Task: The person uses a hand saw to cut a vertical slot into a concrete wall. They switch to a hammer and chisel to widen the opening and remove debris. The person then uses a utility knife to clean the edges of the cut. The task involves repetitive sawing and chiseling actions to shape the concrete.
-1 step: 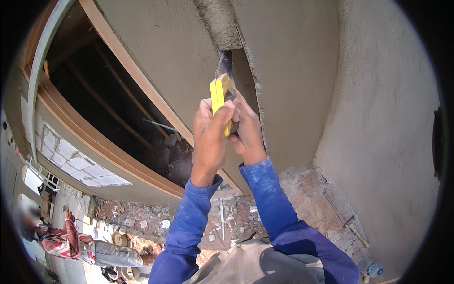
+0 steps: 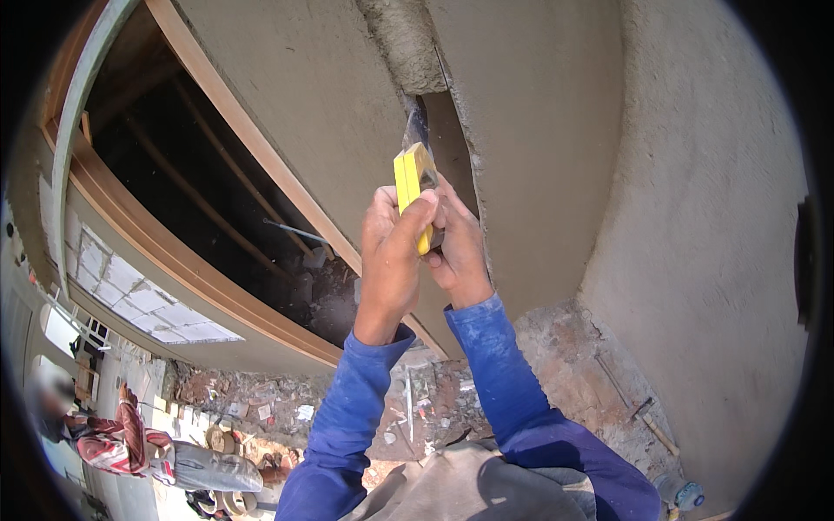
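Note:
Both hands are closed round a hand tool with a thick yellow handle (image 2: 415,169) and a grey metal blade (image 2: 417,126); its exact kind is not clear. My left hand (image 2: 395,239) grips the handle's left side, with the thumb across its back. On the right side, the fingers of my right hand (image 2: 460,247) wrap the handle and partly hide it. The blade points away from me, its tip at the upper end of a recessed vertical slot (image 2: 450,135) in the plastered wall (image 2: 539,174). Rough plaster (image 2: 404,48) fills the channel above that slot.
A wooden-framed opening (image 2: 234,82) lies left of my hands, dark inside. Another plastered wall (image 2: 704,182) rises at right. Below are rubble-strewn ground (image 2: 347,404), a hammer (image 2: 658,430) and a water bottle (image 2: 689,496). A person (image 2: 139,447) in a red patterned top stands at lower left.
Both hands and the yellow-handled tool have shifted slightly right and down in the picture. The grip is unchanged.

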Demonstrator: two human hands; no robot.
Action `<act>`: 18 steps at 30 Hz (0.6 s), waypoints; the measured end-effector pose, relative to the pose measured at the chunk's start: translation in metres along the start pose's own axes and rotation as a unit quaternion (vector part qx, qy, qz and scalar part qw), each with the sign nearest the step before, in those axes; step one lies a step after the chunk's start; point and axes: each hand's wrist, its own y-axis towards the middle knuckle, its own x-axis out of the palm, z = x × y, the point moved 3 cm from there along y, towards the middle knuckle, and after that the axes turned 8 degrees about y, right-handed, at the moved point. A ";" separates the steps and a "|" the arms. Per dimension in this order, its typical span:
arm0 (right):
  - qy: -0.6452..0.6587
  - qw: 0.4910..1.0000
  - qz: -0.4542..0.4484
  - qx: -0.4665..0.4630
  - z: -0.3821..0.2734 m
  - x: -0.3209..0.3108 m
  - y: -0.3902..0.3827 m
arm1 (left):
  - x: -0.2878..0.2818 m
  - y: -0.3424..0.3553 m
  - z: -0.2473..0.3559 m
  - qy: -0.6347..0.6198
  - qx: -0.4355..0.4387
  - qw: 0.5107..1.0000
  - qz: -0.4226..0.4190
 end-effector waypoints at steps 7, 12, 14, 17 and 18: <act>-0.064 0.997 -0.043 0.015 -0.009 -0.022 0.064 | 0.003 0.067 -0.044 -0.018 0.028 0.999 -0.015; -0.066 0.997 -0.023 0.009 -0.007 -0.027 0.056 | 0.000 0.055 -0.046 -0.036 0.025 0.999 0.008; -0.080 0.997 -0.015 -0.003 -0.011 -0.002 0.030 | -0.001 0.047 -0.029 -0.049 0.041 0.998 0.015; -0.069 0.998 -0.012 -0.002 -0.005 0.008 0.013 | -0.008 0.020 -0.017 -0.008 0.044 0.999 0.011; -0.062 0.997 -0.045 -0.011 -0.004 0.004 0.022 | -0.008 0.025 -0.020 0.005 0.041 0.999 -0.001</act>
